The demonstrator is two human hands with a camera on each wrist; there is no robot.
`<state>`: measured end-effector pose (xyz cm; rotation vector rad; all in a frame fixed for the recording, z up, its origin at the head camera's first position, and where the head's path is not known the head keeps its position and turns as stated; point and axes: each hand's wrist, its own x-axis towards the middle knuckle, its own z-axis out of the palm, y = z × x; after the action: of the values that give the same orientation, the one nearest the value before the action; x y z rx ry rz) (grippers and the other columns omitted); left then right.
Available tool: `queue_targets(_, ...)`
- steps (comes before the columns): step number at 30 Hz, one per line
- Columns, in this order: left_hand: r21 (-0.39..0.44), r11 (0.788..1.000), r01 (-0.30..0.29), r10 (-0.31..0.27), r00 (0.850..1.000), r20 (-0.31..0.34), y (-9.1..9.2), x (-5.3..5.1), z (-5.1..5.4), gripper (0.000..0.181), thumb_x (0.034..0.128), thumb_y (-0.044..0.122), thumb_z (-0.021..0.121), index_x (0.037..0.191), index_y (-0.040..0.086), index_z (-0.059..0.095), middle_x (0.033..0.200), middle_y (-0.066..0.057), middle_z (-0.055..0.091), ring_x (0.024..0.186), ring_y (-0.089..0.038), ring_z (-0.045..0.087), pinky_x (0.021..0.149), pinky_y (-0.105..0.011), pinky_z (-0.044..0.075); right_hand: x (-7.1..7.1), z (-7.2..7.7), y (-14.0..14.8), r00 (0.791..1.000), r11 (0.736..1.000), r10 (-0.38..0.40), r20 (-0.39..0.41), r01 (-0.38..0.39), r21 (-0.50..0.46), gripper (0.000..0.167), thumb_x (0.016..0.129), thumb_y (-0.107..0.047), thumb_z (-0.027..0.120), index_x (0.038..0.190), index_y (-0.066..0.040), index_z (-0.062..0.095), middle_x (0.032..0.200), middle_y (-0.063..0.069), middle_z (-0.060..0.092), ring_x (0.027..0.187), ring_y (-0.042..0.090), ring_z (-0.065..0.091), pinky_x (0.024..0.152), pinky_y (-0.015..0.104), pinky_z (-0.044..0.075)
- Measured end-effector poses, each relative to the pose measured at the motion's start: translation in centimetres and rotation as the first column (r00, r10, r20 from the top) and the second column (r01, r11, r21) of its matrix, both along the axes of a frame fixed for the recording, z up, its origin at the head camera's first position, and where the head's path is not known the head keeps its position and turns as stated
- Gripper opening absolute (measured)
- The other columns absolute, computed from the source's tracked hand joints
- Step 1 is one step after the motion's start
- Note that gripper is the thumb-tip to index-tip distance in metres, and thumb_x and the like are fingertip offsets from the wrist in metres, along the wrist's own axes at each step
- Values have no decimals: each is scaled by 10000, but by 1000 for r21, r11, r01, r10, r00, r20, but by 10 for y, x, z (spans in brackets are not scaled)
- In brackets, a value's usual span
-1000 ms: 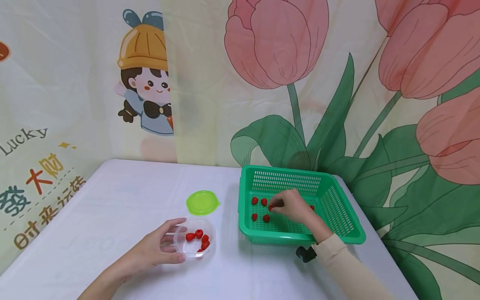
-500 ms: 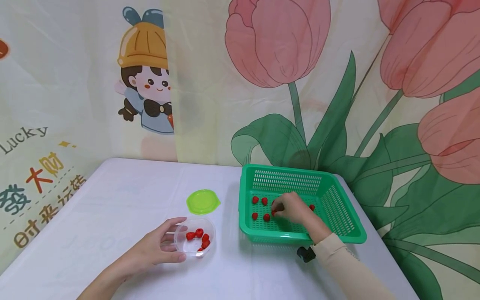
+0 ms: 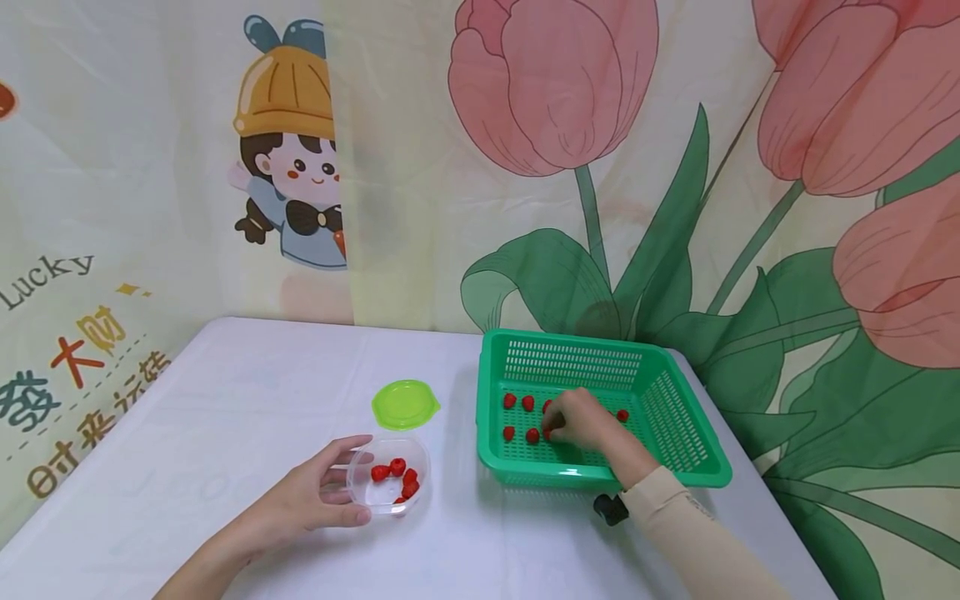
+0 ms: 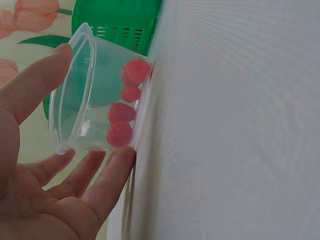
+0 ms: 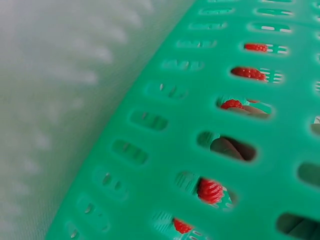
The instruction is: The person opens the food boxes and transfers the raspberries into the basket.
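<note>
In the head view my left hand curls round a clear plastic cup standing on the table; the left wrist view shows thumb and fingers on opposite sides of the cup. Several red raspberries lie in its bottom. My right hand reaches into a green basket, its fingertips at a raspberry in the row nearer me. More raspberries sit on the basket floor in two rows. Through the basket slots in the right wrist view, parts of fingers show near raspberries.
A lime-green lid lies behind the cup, left of the basket. Below the right wrist is a small black object. The white tablecloth reaches back to a printed curtain.
My right hand has shifted slightly right and toward me inside the basket, with the raspberry at its fingertips. A raspberry behind it has come into view. My left hand and the cup have stayed put.
</note>
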<state>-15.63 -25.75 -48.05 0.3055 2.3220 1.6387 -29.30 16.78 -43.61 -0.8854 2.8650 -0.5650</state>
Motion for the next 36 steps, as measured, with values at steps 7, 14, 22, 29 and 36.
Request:
queue_targets(7, -9, 1000, 3, -3, 1000, 0, 0, 1, 2, 946, 872, 253, 898, 1637, 206, 344, 1590, -181, 445, 1326, -359, 609, 983, -217, 571, 1, 0, 0, 1000, 1000, -2, 16, 2, 5, 139, 877, 85, 812, 955, -29, 829, 910, 61, 791, 822, 144, 719, 737, 292, 628)
queue_targets(14, -10, 1000, -1, 1, 1000, -5, -2, 2, 1, 941, 869, 254, 902, 1633, 216, 354, 1586, -174, 448, 1349, -360, 589, 978, -178, 555, 2, 0, 1, 998, 1000, -2, 68, 4, -23, 160, 871, 98, 812, 987, -13, 821, 953, 89, 789, 835, 165, 728, 736, 293, 632)
queue_targets(22, -4, 1000, -11, 11, 1000, 16, -1, 2, 1, 947, 865, 252, 906, 1634, 231, 354, 1582, -163, 447, 1341, -342, 598, 993, -200, 557, 5, 5, 4, 995, 998, -28, 94, 33, -52, 195, 883, 61, 816, 1051, -38, 820, 1023, 76, 793, 890, 191, 752, 778, 327, 644)
queue_targets(29, 2, 1000, -1, 1, 1000, 7, 1, 1, 2, 958, 865, 247, 907, 1639, 205, 345, 1581, -181, 448, 1331, -355, 607, 1022, -281, 575, 13, 21, -2, 999, 996, 16, -40, -19, -81, 219, 886, 17, 830, 1099, -28, 817, 1057, 91, 801, 925, 246, 749, 781, 350, 644)
queue_targets(36, 3, 1000, 1, -1, 1000, -10, -1, 2, 1, 956, 864, 232, 906, 1638, 195, 345, 1576, -184, 454, 1351, -368, 588, 1027, -274, 571, 28, 55, -27, 987, 984, 104, -120, -120, -131, 256, 895, -19, 839, 1133, -111, 818, 1036, -34, 783, 858, 112, 682, 714, 230, 584)
